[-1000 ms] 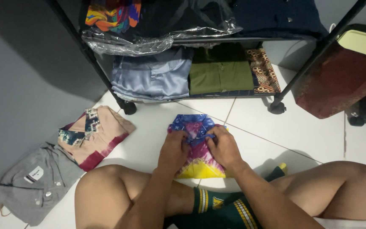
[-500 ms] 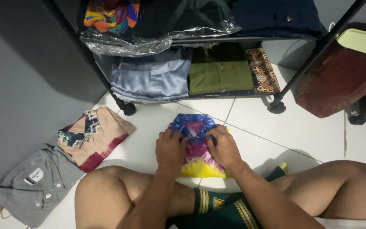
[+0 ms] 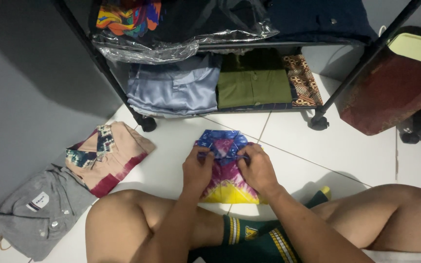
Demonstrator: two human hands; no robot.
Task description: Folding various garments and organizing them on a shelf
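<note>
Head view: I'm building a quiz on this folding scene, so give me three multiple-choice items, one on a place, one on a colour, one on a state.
1. Where does the grey shirt lie?
A. on the rack
B. on the floor, beside the beige patterned shirt
C. on the person's lap

2. What colour is the near end of the tie-dye shirt?
A. yellow
B. white
C. black

3. What are the left hand and right hand doing?
A. hanging free
B. resting on the knees
C. both pinching the tie-dye shirt

Answers: 1 B, it overlaps that shirt's edge; 2 A, a yellow band shows; 3 C, fingers grip its fold.
</note>
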